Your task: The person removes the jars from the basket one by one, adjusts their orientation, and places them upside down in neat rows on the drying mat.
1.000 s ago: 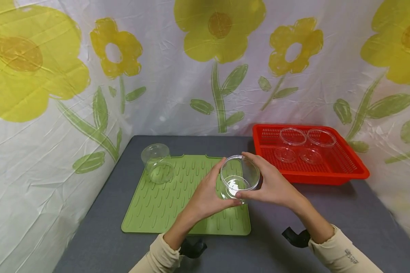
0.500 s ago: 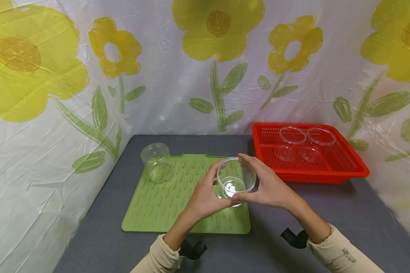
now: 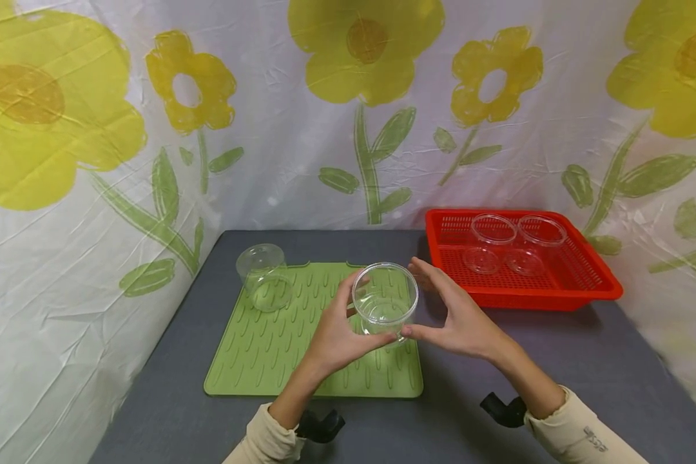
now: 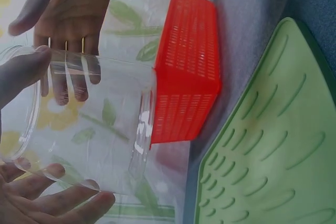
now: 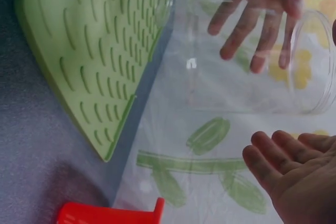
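Observation:
My left hand [image 3: 348, 322] grips a clear plastic cup [image 3: 385, 298] above the right part of a green ribbed mat [image 3: 278, 348], mouth tilted toward me. Its thumb and fingers curl round the cup's wall, as the left wrist view shows around the cup [image 4: 89, 124]. My right hand [image 3: 458, 316] hovers just right of the cup with fingers straight and spread. In the right wrist view a gap shows between the right hand [image 5: 294, 177] and the cup [image 5: 257, 66]. A second clear cup [image 3: 263, 277] stands on the mat's far left corner, apparently upside down.
A red mesh basket [image 3: 557, 299] sits at the back right of the grey table [image 3: 615, 361], with two clear cups [image 3: 493, 241] [image 3: 536, 241] upright inside. A flowered curtain [image 3: 93, 193] closes off the back and left sides.
The cup has moved left and slightly up in my left hand. My right hand has let go of it and opened its fingers beside it.

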`<state>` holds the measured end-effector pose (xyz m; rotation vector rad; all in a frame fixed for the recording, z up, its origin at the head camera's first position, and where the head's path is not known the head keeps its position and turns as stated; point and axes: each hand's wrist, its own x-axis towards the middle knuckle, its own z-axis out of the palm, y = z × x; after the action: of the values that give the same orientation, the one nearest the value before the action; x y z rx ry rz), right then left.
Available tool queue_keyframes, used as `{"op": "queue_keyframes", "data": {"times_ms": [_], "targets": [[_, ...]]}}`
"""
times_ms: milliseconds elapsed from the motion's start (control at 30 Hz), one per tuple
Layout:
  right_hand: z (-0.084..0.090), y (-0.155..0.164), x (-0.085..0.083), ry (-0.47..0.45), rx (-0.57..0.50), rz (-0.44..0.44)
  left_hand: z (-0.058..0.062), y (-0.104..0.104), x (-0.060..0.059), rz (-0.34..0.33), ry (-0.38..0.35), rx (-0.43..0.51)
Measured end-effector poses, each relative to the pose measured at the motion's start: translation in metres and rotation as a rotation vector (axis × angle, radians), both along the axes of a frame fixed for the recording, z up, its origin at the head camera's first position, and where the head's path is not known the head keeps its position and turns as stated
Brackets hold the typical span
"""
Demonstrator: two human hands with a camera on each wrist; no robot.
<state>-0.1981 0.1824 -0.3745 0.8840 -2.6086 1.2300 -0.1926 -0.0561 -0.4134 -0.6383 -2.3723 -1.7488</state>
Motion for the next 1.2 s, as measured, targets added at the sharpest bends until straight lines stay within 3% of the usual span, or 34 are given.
{"op": "queue_keyframes", "data": {"times_ms": [233,733,1200], "targets": [[-0.009,0.001,-0.002,0.032,0.000,0.023,-0.002,-0.005,0.002,0.032,-0.007,0.065],[-0.025,-0.011,-0.003,0.031,-0.070,0.078,-0.003,-0.006,0.003,-0.138,0.028,0.229],[-0.025,-0.014,-0.001,0.038,-0.076,0.051,-0.004,-0.007,0.004,-0.154,-0.031,0.260]]}}
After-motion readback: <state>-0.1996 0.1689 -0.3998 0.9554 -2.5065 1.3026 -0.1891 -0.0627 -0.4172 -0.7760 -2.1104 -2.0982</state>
